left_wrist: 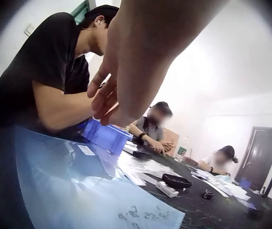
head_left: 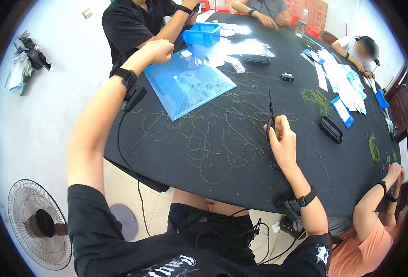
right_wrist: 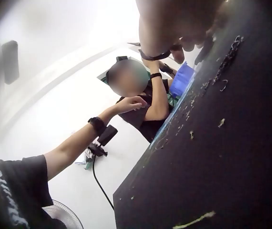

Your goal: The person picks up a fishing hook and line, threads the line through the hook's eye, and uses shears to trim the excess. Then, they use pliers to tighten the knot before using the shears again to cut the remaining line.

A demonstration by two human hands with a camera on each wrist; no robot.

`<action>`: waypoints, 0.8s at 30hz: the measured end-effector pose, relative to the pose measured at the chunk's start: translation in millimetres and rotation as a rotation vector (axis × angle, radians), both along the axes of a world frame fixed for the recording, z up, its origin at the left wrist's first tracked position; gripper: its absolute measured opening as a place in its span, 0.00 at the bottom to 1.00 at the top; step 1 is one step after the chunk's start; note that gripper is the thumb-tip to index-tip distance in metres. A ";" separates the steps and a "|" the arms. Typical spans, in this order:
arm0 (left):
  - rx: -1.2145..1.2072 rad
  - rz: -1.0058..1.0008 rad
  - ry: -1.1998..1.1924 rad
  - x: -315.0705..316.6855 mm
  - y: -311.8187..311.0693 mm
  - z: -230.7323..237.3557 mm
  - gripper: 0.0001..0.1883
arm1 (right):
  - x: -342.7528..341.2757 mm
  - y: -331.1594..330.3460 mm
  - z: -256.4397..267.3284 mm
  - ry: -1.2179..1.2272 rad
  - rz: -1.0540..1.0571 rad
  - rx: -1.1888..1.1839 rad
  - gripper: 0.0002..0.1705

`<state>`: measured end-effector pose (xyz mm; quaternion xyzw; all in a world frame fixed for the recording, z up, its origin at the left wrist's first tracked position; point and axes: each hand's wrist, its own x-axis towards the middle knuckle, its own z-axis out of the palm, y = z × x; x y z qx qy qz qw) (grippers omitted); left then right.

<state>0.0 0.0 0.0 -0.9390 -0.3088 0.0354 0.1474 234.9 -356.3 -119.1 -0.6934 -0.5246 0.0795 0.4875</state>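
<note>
Raised over the upper left of a translucent blue folder (head_left: 192, 83), my left hand (head_left: 161, 51) has loosely bent fingers, and no held thing shows. The left wrist view shows this hand (left_wrist: 131, 86) in front of a person in black. Small dark pieces lie on the folder (left_wrist: 93, 191). My right hand (head_left: 283, 141) grips black scissors (head_left: 271, 108) with the blades pointing away from me; in the right wrist view the hand (right_wrist: 174, 28) covers part of them. Tangled green line (head_left: 208, 134) and many tiny bits lie left of the right hand.
A blue basket (head_left: 203, 34) stands beyond the folder. Black cases (head_left: 330, 129), a white box (head_left: 238, 66), papers (head_left: 344, 83) and a bottle (head_left: 301, 23) are on the black table (head_left: 259, 194). Several people sit around it. A fan (head_left: 40, 224) stands at lower left.
</note>
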 end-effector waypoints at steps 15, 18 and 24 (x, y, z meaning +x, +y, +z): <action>-0.160 0.287 -0.218 3.8 57.4 -25.1 0.32 | -4.0 -2.3 -1.9 0.006 0.029 -0.096 0.12; -0.083 0.308 -0.121 5.2 68.6 -29.0 0.30 | -3.7 -1.0 0.2 -0.019 0.029 -0.124 0.12; -0.264 0.430 -0.014 9.5 59.0 -19.3 0.23 | -3.2 -0.6 0.3 -0.032 0.055 -0.160 0.12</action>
